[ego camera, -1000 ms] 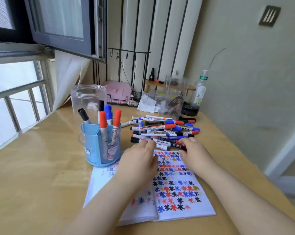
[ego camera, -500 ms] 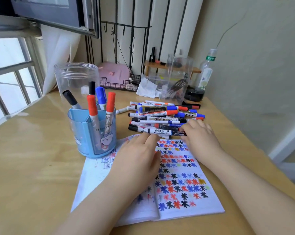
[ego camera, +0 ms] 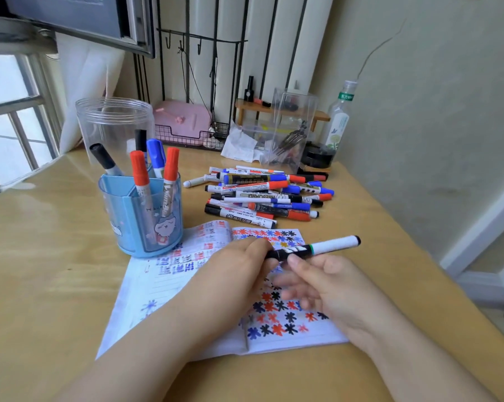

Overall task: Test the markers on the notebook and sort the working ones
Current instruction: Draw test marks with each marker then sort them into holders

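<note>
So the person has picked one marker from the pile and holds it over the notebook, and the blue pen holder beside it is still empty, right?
Not quite: the blue pen holder is not empty. The head view shows several capped markers standing in it, red, blue and black. The rest holds: the left hand holds one marker over the notebook, with the pile behind.

Black-capped white marker (ego camera: 317,248) above notebook (ego camera: 288,329)

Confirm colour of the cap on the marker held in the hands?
Black cap on the marker, white barrel; head view.
</note>
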Motion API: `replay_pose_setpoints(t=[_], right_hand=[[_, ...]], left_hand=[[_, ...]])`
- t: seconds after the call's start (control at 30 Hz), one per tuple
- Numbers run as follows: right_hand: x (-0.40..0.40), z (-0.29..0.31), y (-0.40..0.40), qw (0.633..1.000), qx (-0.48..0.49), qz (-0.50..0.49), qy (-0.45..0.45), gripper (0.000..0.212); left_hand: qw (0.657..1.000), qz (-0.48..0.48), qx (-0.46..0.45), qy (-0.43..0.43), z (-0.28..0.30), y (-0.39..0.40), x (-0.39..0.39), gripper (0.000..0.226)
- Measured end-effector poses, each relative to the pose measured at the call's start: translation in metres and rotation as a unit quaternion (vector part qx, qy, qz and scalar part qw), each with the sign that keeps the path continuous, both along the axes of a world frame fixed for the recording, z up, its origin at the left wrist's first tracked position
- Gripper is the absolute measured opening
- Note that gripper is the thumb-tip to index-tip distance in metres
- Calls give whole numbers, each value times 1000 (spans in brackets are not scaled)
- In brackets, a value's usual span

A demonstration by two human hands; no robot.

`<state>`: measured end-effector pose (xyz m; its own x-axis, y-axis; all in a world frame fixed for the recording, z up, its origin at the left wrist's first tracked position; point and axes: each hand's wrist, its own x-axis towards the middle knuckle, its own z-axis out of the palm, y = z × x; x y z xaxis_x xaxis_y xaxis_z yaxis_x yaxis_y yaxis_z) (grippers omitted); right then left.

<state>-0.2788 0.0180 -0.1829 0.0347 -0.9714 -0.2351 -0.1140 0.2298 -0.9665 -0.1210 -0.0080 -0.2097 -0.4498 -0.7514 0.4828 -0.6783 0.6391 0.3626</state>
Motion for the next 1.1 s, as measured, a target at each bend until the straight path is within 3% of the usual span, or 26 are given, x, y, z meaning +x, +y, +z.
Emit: replay_pose_setpoints(t=[0.07, 0.1, 0.17, 0.2, 0.23, 0.33, 0.4, 0.47, 0.67, 0.77, 0.93, 1.1], right_hand=[[-11, 0, 5, 973, -97, -7, 211, 23], [-17, 0, 6, 922, -200, -33, 330, 23], [-26, 0, 4, 768, -412, -44, 487, 16], [-27, -3, 1, 708, -463, -20, 533, 20], [-27, -7, -3, 671, -482, 14, 563, 30], [-24, -23, -11, 614, -476, 77, 625, 34], [-23, -31, -13, 606, -480, 87, 628, 32], [-24, -36, -11, 615, -486, 87, 614, 29], [-29, -41, -9, 653, -489, 103, 569, 28], [-28, -41, -5, 664, -481, 113, 561, 26], [-28, -40, -1, 654, -475, 105, 579, 30], [-29, -33, 6, 681, -445, 120, 570, 31]], left_hand=[[1000, -1, 18, 6, 1, 0, 1, 34], [1000, -5, 25, 3, 1, 0, 1, 31], [999, -21, 33, -4, 1, 2, -1, 29], [999, -31, 32, -2, 0, 3, -2, 30], [999, -42, 33, 2, 0, 4, -4, 32], [997, -55, 57, -12, -3, 5, -6, 40], [995, -53, 75, -28, -1, 4, -5, 36], [994, -61, 91, -23, -1, 4, -4, 26], [992, -54, 82, -77, -3, 6, -7, 26], [991, -62, 93, -68, -3, 7, -7, 17], [988, -81, 116, -56, -2, 10, -10, 28], [983, -109, 148, -16, -3, 10, -7, 24]])
